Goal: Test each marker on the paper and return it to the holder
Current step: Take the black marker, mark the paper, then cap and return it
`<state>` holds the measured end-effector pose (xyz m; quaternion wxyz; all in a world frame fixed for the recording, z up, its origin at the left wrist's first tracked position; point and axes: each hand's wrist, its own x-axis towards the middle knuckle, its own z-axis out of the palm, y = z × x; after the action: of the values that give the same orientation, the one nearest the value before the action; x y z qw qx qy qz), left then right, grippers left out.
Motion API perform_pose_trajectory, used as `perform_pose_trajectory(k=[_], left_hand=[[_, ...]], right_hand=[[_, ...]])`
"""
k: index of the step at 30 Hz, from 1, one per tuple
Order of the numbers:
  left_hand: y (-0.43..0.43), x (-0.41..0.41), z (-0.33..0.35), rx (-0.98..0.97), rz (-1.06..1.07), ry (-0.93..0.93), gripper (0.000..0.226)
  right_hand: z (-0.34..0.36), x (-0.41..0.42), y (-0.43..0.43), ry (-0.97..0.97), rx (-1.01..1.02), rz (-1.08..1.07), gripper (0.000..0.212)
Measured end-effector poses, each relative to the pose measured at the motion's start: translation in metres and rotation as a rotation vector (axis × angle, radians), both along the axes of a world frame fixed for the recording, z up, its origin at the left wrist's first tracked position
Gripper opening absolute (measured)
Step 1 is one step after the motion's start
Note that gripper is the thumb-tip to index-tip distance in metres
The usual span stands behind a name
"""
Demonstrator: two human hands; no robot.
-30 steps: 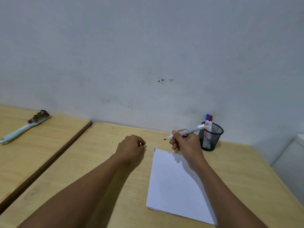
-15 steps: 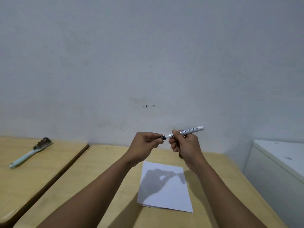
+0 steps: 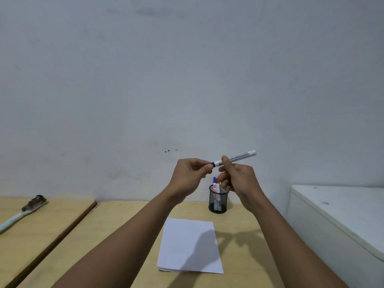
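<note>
Above the paper (image 3: 190,246), right hand (image 3: 239,179) grips marker (image 3: 234,157) barrel, left hand (image 3: 191,175) pinches the cap end. Advice: push straight along the axis, no twisting.

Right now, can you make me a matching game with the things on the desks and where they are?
Things:
1. white marker with black tip
2. black mesh holder
3. white sheet of paper
4. light blue brush

Places:
A. flat on the desk, near the person
B. on the left desk
C. held up in both hands
D. near the wall, behind the paper

Pairs: 1-C, 2-D, 3-A, 4-B
</note>
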<state>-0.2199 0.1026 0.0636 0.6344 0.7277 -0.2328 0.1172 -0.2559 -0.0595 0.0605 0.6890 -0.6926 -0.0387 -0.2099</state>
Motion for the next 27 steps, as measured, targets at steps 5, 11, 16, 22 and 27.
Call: perform_pose_trajectory(k=[5, 11, 16, 22, 27], left_hand=[[-0.021, 0.014, 0.021, 0.262, 0.250, -0.305, 0.018], [-0.042, 0.042, 0.039, 0.495, 0.216, -0.484, 0.024], [-0.055, 0.091, 0.028, 0.520, 0.241, -0.461, 0.039], [-0.078, 0.169, -0.021, 0.916, 0.253, -0.306, 0.036], [-0.105, 0.217, -0.061, 1.071, 0.255, -0.227, 0.042]], right_hand=[[-0.007, 0.020, -0.021, -0.238, -0.466, -0.433, 0.017], [-0.004, 0.060, -0.045, -0.287, -0.661, -0.386, 0.022], [-0.010, 0.107, -0.065, -0.244, -0.481, -0.359, 0.010], [-0.043, 0.169, -0.086, -0.118, -0.396, -0.331, 0.043], [-0.086, 0.201, -0.097, -0.043, -0.542, -0.259, 0.073]])
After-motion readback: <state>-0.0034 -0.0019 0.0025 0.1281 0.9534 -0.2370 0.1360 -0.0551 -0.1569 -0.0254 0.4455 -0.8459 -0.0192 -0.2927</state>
